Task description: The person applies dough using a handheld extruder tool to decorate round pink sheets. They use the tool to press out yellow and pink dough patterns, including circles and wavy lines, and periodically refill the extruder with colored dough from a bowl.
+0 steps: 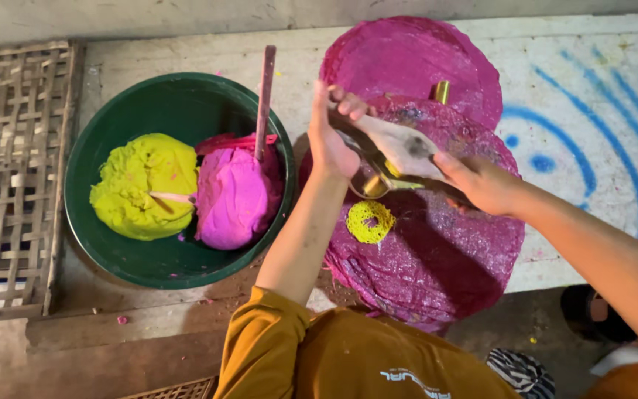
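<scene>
A basin [94, 214] sits on the table [555, 74], with two dough lumps [186, 192] side by side and a stick [264, 96] in it. A woven mat [9, 177] lies to its left, stacked round sheets [437, 251] to its right. Both hands [407, 162] hover over the sheets.

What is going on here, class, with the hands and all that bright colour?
A person in a mustard-coloured top works over a stack of round magenta sheets. The left hand and right hand together hold a pale cone-shaped tool with a metal end above the top sheet, where a small ring of yellow paste lies. Beside it, a green bowl holds a yellow lump and a pink lump, with a stick standing in the pink one.
</scene>
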